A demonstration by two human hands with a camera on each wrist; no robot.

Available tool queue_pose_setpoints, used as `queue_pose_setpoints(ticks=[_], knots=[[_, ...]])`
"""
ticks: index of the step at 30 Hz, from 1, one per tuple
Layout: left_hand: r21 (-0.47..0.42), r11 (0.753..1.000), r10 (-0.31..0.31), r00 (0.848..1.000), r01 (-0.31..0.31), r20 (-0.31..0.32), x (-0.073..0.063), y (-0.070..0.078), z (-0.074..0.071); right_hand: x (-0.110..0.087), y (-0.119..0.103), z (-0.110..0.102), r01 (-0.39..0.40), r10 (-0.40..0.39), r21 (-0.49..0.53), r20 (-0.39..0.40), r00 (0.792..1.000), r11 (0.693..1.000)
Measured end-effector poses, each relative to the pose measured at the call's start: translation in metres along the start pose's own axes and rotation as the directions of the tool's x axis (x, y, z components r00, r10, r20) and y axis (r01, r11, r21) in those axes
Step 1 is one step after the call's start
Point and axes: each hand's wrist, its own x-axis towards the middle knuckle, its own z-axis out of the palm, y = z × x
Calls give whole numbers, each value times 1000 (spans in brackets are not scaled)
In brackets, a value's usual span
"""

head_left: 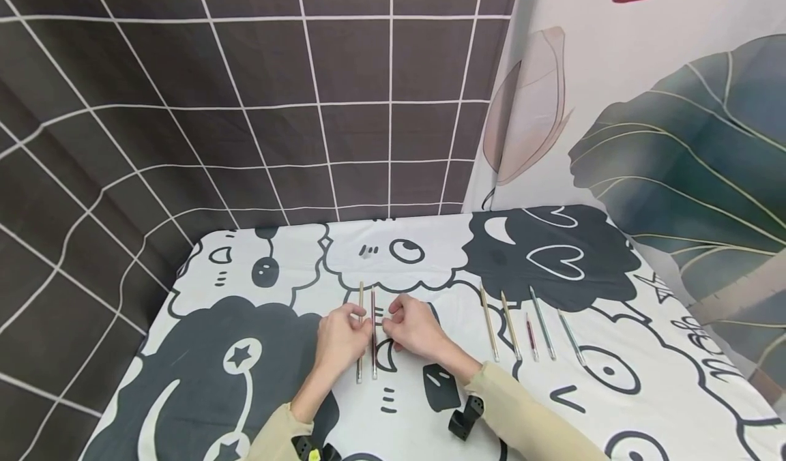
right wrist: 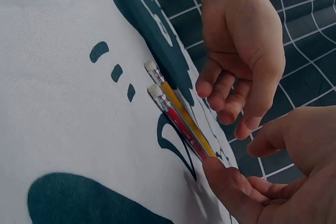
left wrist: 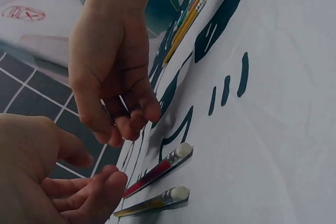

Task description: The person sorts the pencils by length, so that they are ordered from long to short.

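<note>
Two pencils with white erasers lie side by side on the patterned cloth between my hands: a yellow pencil (head_left: pixel 359 372) on the left and a red pencil (head_left: pixel 373 352) just right of it. My left hand (head_left: pixel 344 338) hovers over the yellow one, its loosely bent fingers hiding the middle of the shaft. On the other side, my right hand (head_left: pixel 417 328) is held beside the red pencil, fingers loosely curved with nothing between them. Both eraser ends point toward me. In the right wrist view the red pencil (right wrist: pixel 181 127) passes behind a right fingertip.
Farther right lie several pencils in a spread row: two yellow pencils (head_left: pixel 489 324), a short red pencil (head_left: pixel 531 337) and two green pencils (head_left: pixel 542 322). A black-and-white cartoon cloth (head_left: pixel 387 440) covers the surface. Dark gridded fabric (head_left: pixel 350 58) hangs behind, with a leaf-print curtain (head_left: pixel 589 72) at right.
</note>
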Motion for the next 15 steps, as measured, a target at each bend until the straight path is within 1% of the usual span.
queue_pose_setpoints(ticks=[3, 7, 15], knots=[[-18, 1000, -1, 1000, 1, 4, 0, 2, 1, -2, 1, -5, 17, -17, -4, -2, 1000, 1000], [-29, 1000, 4, 1000, -4, 20, 0, 4, 2, -4, 3, -9, 19, -19, -2, -6, 1000, 1000], [-44, 999, 11, 999, -10, 38, -2, 6, 5, -9, 7, -20, 24, -26, -31, -35, 999, 999]])
